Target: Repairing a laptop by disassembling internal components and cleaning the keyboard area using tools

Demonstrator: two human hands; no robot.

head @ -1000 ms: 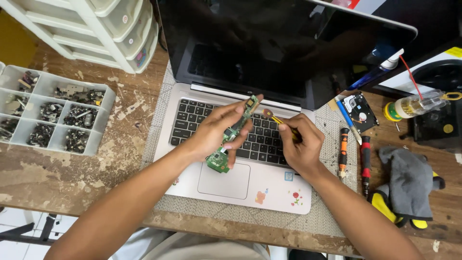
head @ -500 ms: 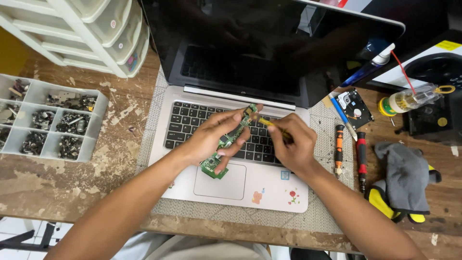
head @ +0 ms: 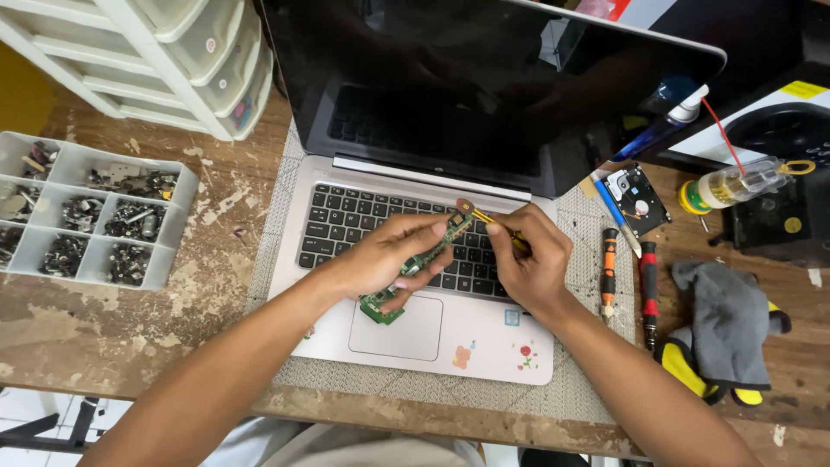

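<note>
The left hand [head: 389,259] is gripping a narrow green circuit board [head: 413,264] over the laptop [head: 484,346] keyboard, while the right hand [head: 529,259] is pinching a thin yellow tool [head: 486,218] against the board's far end, seemingly prying or probing. Screwdrivers [head: 629,281], a grey cloth [head: 724,322] and a hard drive [head: 638,192] are lying right, a parts tray [head: 82,216] left; nothing is obstructing the hands.
</note>
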